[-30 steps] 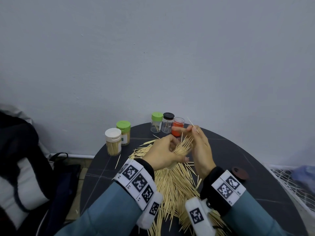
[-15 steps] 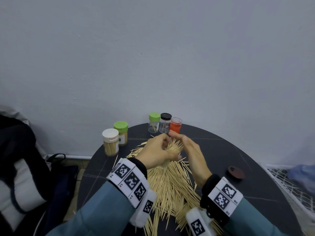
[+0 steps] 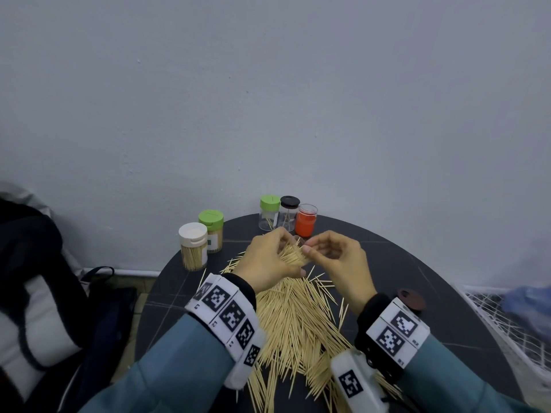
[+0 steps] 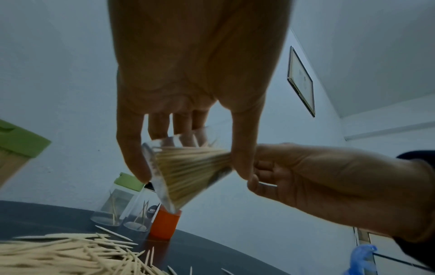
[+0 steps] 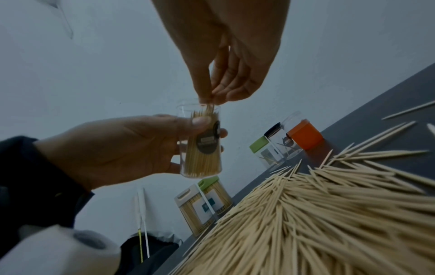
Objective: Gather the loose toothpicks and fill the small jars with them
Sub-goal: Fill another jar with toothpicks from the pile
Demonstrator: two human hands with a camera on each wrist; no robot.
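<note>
One clear jar (image 5: pixel 200 145), nearly full, sat in the curled left hand (image 3: pixel 268 260) above the pile (image 3: pixel 298 317). Right hand (image 3: pixel 337 257) fingertips (image 5: pixel 212 96) pinched toothpicks at its mouth; a crooked push risked jamming and spilling them.

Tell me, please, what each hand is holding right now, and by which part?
The left hand grips a clear jar round its side wall. The right hand pinches toothpicks by their upper ends at the jar's mouth.
</note>
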